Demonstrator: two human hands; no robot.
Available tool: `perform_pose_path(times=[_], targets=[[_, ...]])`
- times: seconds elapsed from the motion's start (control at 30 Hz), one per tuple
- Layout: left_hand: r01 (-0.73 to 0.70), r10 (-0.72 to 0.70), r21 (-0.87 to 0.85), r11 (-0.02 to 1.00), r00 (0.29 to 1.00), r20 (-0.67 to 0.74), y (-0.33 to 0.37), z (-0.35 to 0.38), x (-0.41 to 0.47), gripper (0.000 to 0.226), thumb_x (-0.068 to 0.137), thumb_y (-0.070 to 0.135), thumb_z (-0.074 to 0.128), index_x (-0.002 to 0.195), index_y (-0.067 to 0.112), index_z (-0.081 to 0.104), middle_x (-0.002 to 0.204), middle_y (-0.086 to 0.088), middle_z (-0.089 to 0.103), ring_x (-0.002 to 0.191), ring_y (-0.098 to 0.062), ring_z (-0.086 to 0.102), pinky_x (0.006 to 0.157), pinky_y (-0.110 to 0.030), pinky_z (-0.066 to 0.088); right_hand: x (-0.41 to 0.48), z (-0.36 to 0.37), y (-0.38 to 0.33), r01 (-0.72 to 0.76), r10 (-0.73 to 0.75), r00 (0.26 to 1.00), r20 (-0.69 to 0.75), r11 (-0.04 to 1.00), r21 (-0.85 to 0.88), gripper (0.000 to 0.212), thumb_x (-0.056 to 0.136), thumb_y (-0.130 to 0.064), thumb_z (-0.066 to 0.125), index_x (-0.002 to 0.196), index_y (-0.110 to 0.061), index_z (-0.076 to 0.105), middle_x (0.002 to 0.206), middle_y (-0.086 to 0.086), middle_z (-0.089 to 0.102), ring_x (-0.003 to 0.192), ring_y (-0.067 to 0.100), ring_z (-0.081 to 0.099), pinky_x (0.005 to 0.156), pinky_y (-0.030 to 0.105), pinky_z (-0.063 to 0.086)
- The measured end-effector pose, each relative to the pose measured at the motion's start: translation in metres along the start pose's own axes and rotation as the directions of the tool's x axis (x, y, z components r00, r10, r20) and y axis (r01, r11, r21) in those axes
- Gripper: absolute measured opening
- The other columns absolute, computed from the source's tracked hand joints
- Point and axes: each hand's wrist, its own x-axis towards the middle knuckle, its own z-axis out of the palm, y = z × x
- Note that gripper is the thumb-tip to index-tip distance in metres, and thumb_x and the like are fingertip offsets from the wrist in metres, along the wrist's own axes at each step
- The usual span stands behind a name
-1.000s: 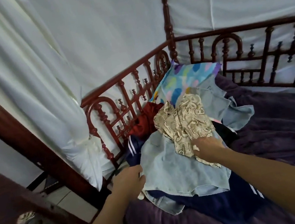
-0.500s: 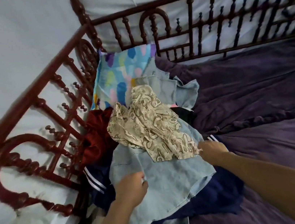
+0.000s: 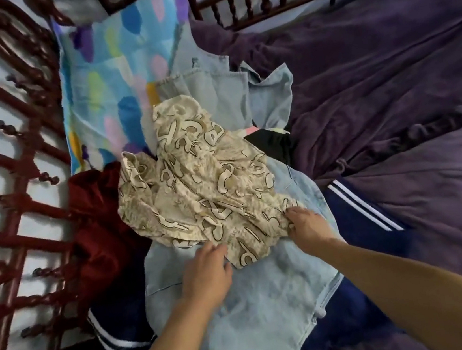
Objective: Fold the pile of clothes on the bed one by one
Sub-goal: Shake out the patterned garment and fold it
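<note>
A dark red turned-wood bed rail (image 3: 17, 204) runs along the left. Against it slumps a crumpled maroon garment (image 3: 97, 223), with a blue pastel-blotched pillow (image 3: 108, 73) behind. A beige cloth with brown looping print (image 3: 195, 185) tops the pile. The left hand (image 3: 205, 273) curls its fingers over the cloth's near hem, and the right hand (image 3: 308, 226) bunches its right edge. Beneath lies a pale blue denim garment (image 3: 257, 304), then navy white-striped fabric (image 3: 360, 216) on the purple bedspread (image 3: 388, 78).

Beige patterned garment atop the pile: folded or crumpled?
Crumpled: the beige patterned garment lies bunched in irregular creases; left hand and right hand grip its near edge.
</note>
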Motion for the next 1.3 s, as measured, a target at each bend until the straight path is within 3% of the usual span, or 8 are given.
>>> perform_pose_path(times=[0.17,0.3,0.5,0.63,0.73,0.87,1.17,1.3], targets=[[-0.115,0.131,0.093,0.989,0.972,-0.194,-0.006,-0.031,0.061,0.051,0.088,0.018,0.06,0.136,0.021,0.045,0.136,-0.006,0.04,0.121,-0.024,0.046,0.093,-0.034,0.046,-0.032,-0.026,0.011,-0.118,0.134,0.986,-0.102,0.982,0.147,0.014,0.086,-0.02,0.054,0.078,-0.023,0.044,0.07,-0.004,0.053,0.065,0.025,0.047,0.058,0.033,0.029],[-0.106,0.158,0.255,0.961,0.969,-0.192,-0.012,-0.054,0.113,0.09,0.082,0.012,0.065,0.15,0.033,0.01,0.159,-0.012,0.005,0.145,-0.035,0.01,0.117,-0.052,0.018,-0.083,-0.027,0.048,-0.262,0.278,0.948,-0.154,0.958,0.114,0.026,0.086,-0.029,0.052,0.063,-0.023,0.04,0.055,-0.006,0.051,0.057,0.028,0.053,0.051,0.036,0.033],[-0.117,0.067,0.39,0.913,0.988,0.14,-0.018,-0.035,0.118,0.056,0.084,0.028,0.065,0.135,0.033,0.041,0.151,-0.009,0.027,0.141,-0.037,0.02,0.111,-0.063,0.019,-0.116,-0.019,0.092,-0.554,0.555,0.812,0.182,0.83,-0.058,0.02,0.094,-0.035,0.043,0.086,-0.024,0.056,0.1,-0.001,0.068,0.094,0.026,0.062,0.069,0.034,0.042],[-0.171,0.175,0.379,0.909,0.984,0.025,-0.027,-0.013,0.084,0.038,0.088,0.021,0.056,0.125,0.03,0.057,0.135,-0.003,0.047,0.126,-0.026,0.038,0.106,-0.049,0.031,-0.089,-0.018,0.067,-0.513,0.515,0.857,0.032,0.856,-0.063,0.034,0.094,-0.032,0.045,0.127,-0.027,0.051,0.132,0.004,0.052,0.118,0.028,0.049,0.086,0.039,0.042],[-0.163,0.178,0.309,0.937,0.984,-0.02,-0.037,-0.003,0.058,0.028,0.092,0.017,0.052,0.118,0.024,0.062,0.124,0.0,0.055,0.121,-0.024,0.043,0.1,-0.043,0.038,-0.065,-0.02,0.031,-0.481,0.478,0.862,-0.168,0.876,0.025,0.025,0.09,-0.039,0.047,0.108,-0.024,0.056,0.114,0.004,0.057,0.099,0.026,0.051,0.073,0.037,0.041],[-0.185,0.201,0.238,0.953,0.979,-0.044,-0.042,0.011,0.023,0.017,0.093,0.015,0.053,0.105,0.014,0.064,0.106,-0.001,0.064,0.106,-0.023,0.055,0.087,-0.036,0.046,-0.059,-0.003,-0.009,-0.588,0.588,0.809,0.015,0.808,0.049,0.059,0.075,-0.076,0.036,0.095,-0.024,0.054,0.092,0.003,0.061,0.079,0.024,0.056,0.064,0.034,0.04],[-0.213,0.236,0.237,0.948,0.969,-0.073,-0.006,0.008,0.012,0.022,0.09,0.027,0.052,0.11,0.021,0.06,0.106,0.005,0.063,0.098,-0.016,0.059,0.096,-0.041,0.038,-0.18,0.065,-0.006,-0.2,0.202,0.979,-0.001,0.972,0.127,0.019,0.085,-0.031,0.064,0.101,-0.023,0.069,0.103,-0.003,0.058,0.102,0.019,0.055,0.068,0.033,0.047],[-0.524,0.562,0.244,0.816,0.819,-0.118,0.049,0.013,0.032,0.035,0.083,0.025,0.06,0.118,0.022,0.06,0.119,-0.003,0.053,0.11,-0.02,0.048,0.095,-0.037,0.039,-0.211,0.072,0.016,-0.644,0.693,0.717,0.073,0.619,0.449,0.029,0.087,-0.034,0.064,0.062,-0.021,0.054,0.071,-0.003,0.058,0.073,0.021,0.06,0.055,0.033,0.036]])
